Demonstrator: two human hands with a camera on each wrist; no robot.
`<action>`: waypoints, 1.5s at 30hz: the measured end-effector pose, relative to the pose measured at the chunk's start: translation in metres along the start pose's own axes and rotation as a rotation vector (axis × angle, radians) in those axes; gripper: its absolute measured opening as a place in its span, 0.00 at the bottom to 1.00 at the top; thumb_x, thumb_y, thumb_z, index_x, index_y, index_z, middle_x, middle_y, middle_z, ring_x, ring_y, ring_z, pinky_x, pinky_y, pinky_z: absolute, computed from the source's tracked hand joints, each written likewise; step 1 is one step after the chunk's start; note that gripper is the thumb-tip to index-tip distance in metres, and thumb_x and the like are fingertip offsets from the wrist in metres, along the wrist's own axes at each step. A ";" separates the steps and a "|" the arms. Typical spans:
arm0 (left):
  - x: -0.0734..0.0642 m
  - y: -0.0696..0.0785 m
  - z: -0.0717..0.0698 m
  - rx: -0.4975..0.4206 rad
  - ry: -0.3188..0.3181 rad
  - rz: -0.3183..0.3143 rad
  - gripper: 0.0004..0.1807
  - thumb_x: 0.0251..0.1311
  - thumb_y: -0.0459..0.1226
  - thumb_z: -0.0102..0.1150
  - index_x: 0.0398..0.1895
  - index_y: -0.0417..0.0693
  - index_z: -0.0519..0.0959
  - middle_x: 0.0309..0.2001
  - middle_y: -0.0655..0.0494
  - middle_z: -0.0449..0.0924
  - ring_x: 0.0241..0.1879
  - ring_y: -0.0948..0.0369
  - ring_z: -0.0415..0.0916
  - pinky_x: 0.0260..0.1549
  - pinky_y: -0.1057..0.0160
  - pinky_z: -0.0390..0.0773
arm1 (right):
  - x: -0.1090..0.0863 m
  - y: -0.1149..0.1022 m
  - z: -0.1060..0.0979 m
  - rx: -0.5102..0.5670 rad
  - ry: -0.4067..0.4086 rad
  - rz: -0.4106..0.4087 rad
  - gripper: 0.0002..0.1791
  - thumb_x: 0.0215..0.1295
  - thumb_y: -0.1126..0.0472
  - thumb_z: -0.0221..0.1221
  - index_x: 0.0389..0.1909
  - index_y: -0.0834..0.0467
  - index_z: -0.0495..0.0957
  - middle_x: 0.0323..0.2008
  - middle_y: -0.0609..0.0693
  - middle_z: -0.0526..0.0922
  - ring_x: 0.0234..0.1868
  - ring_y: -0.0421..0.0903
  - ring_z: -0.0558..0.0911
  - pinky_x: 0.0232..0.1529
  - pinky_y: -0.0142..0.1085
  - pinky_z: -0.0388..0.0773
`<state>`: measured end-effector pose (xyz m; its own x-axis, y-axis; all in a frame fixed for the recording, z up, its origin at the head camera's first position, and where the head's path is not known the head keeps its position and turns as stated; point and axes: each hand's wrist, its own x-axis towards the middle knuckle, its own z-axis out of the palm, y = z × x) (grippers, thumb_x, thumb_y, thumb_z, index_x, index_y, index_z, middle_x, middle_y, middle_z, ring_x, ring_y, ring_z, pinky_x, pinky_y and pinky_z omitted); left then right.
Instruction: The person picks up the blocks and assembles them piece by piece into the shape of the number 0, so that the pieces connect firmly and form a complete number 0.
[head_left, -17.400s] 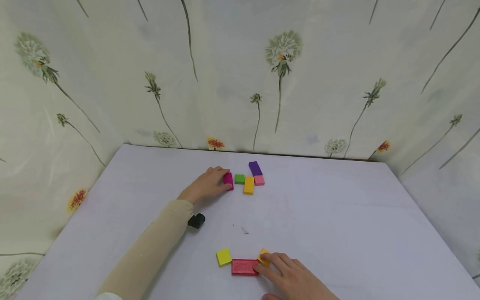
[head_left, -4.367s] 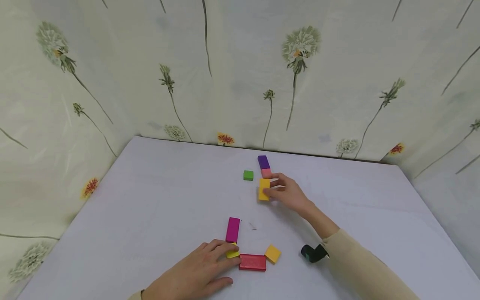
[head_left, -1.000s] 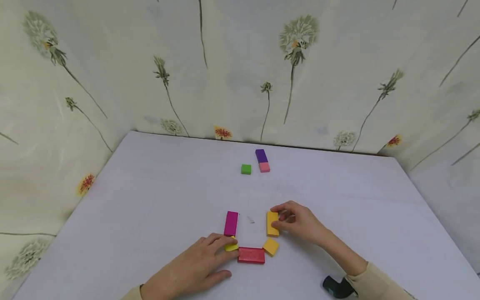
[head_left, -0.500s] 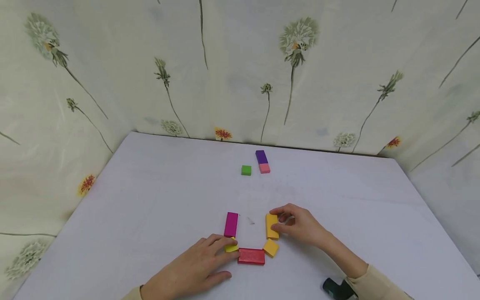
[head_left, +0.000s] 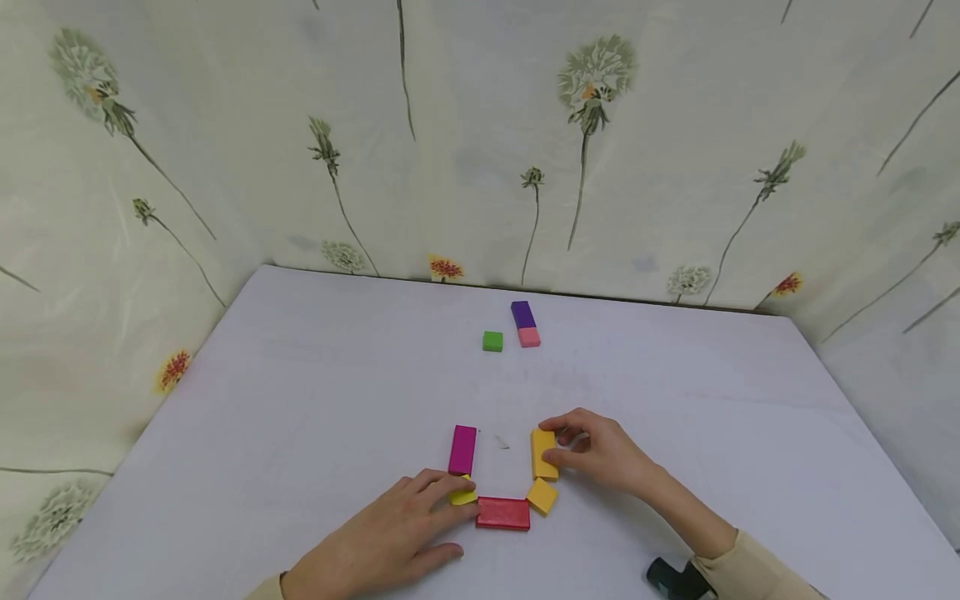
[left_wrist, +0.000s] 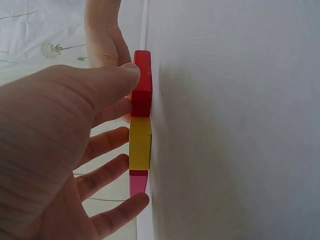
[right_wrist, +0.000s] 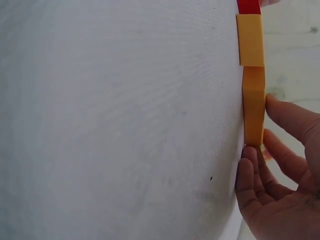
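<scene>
My right hand pinches a long yellow-orange block between thumb and fingers; its near end meets a turned square orange block. That square's corner is at the right end of a red block. My left hand lies with fingers extended over a yellow square block, partly hiding it, fingertips also at the red block's left end. Beyond the yellow one stands a magenta block. In the left wrist view, red, yellow and magenta blocks line up; the right wrist view shows the long block beside the fingertips.
Toward the back of the white table lie a green block and a purple block touching a pink one. A flower-printed curtain rises behind. A black device sits at the right wrist.
The magenta block, then the long yellow-orange block, came from the back to the front group. In the last second the right hand drew the long block slightly nearer, against the orange square.
</scene>
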<state>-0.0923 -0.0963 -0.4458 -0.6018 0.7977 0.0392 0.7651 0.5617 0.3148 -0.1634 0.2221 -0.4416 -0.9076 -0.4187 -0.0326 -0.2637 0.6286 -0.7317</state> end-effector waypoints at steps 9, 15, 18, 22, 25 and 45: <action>0.000 0.001 0.001 -0.003 0.002 0.005 0.26 0.67 0.54 0.55 0.67 0.65 0.71 0.65 0.62 0.66 0.63 0.60 0.62 0.58 0.54 0.70 | -0.004 0.000 0.001 -0.060 0.038 -0.024 0.19 0.61 0.56 0.67 0.52 0.56 0.81 0.43 0.45 0.80 0.41 0.43 0.78 0.42 0.32 0.79; 0.000 0.001 0.002 0.005 -0.003 0.009 0.26 0.67 0.54 0.54 0.67 0.64 0.71 0.65 0.62 0.66 0.63 0.59 0.63 0.57 0.53 0.71 | -0.021 -0.016 0.003 -0.303 0.081 -0.086 0.22 0.63 0.49 0.65 0.56 0.50 0.79 0.47 0.41 0.78 0.46 0.41 0.77 0.45 0.36 0.80; 0.000 0.001 0.002 0.008 -0.003 0.010 0.27 0.67 0.55 0.54 0.68 0.64 0.70 0.66 0.61 0.66 0.63 0.59 0.62 0.57 0.53 0.71 | -0.034 -0.027 0.008 -0.488 0.070 -0.181 0.24 0.61 0.45 0.66 0.57 0.45 0.78 0.49 0.41 0.76 0.49 0.39 0.77 0.47 0.37 0.79; 0.000 0.001 0.002 0.016 0.020 0.021 0.26 0.67 0.54 0.54 0.67 0.64 0.71 0.65 0.61 0.66 0.62 0.59 0.63 0.57 0.53 0.71 | -0.051 -0.039 0.017 -0.623 0.026 -0.289 0.26 0.60 0.42 0.66 0.58 0.42 0.76 0.50 0.41 0.75 0.49 0.37 0.75 0.49 0.38 0.78; 0.000 0.001 0.002 0.017 0.035 0.027 0.26 0.67 0.54 0.55 0.67 0.64 0.71 0.65 0.61 0.66 0.62 0.59 0.63 0.57 0.53 0.71 | -0.060 -0.047 0.022 -0.647 -0.024 -0.293 0.26 0.62 0.40 0.62 0.60 0.41 0.75 0.52 0.41 0.75 0.51 0.39 0.75 0.51 0.41 0.77; -0.001 0.001 0.001 0.022 0.063 0.038 0.25 0.67 0.54 0.55 0.66 0.62 0.72 0.64 0.60 0.67 0.62 0.59 0.63 0.57 0.54 0.71 | -0.073 -0.059 0.034 -0.673 -0.214 -0.216 0.33 0.68 0.31 0.45 0.66 0.44 0.71 0.60 0.46 0.71 0.57 0.48 0.72 0.56 0.52 0.71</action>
<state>-0.0909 -0.0964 -0.4468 -0.5846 0.8037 0.1104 0.7923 0.5364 0.2907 -0.0706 0.1936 -0.4191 -0.7470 -0.6543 -0.1176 -0.6354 0.7547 -0.1632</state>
